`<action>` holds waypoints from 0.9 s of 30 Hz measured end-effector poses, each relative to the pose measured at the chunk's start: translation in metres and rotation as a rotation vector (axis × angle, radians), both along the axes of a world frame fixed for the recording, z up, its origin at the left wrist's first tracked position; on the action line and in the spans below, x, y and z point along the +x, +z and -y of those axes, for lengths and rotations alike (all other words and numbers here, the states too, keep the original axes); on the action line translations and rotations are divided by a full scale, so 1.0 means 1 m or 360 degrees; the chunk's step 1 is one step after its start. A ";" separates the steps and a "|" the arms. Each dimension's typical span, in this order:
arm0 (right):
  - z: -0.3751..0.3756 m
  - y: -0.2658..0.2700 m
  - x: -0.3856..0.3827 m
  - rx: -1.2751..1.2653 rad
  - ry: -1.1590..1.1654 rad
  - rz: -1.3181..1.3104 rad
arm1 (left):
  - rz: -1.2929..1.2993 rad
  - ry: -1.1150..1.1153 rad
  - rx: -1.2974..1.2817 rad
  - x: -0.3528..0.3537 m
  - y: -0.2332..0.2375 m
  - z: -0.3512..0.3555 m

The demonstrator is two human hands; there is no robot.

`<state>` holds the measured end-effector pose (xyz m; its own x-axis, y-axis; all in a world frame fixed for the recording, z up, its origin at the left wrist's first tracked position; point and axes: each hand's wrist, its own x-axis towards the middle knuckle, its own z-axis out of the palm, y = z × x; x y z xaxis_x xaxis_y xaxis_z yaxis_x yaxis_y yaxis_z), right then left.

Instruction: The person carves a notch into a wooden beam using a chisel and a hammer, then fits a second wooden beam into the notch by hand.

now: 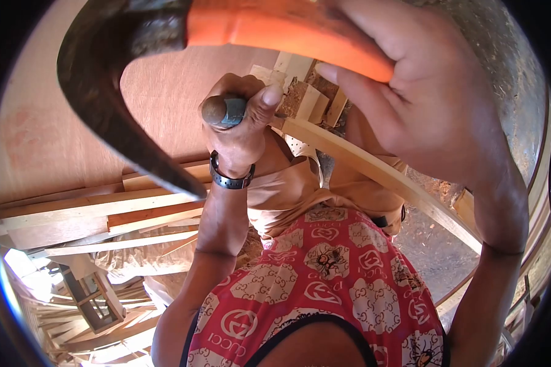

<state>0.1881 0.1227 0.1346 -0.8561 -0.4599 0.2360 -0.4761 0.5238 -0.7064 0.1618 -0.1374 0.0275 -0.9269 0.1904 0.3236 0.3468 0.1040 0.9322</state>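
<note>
A woodworker in a red patterned top (324, 263) and tan trousers (288, 196) grips tools in both hands amid sawn timber. The right hand (428, 92), raised close to the camera, is closed around the orange handle of a hammer (288, 27), its dark, curved claw sweeping out to the left and ending in a point over the left forearm in the camera's view. The left hand (242, 116), a watch (231, 174) strapped at its wrist, is clenched around a tool handle (223, 112) with a rounded butt and a blue-green band, the thumb lying along its side; the tool's working end is largely hidden, and its type cannot be told. Just to the right of the left hand, a pale wood strip (379, 171) begins and slants back beneath the right hand toward the right forearm. Beyond the strip's near-hand end, between the two hands, sit short wood blocks (312, 103). A broad reddish board (159, 98) spreads to the left of the left hand, with long battens (92, 208) lying beside the left forearm. Farther back on that side, a small wooden frame (95, 296) stands among more lumber, while shavings litter the floor (428, 244) below the right forearm.
</note>
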 end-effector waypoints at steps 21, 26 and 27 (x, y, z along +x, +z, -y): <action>0.008 -0.006 0.006 -0.0004 -0.0153 -0.0217 | 0.0191 0.0014 0.0164 -0.006 0.006 -0.005; 0.021 -0.032 0.005 0.0200 -0.0212 -0.0325 | -0.0013 -0.0018 0.0191 0.001 -0.009 0.004; 0.022 -0.034 0.004 0.0512 -0.0161 -0.0376 | 0.0006 0.0050 0.0182 0.004 -0.001 -0.001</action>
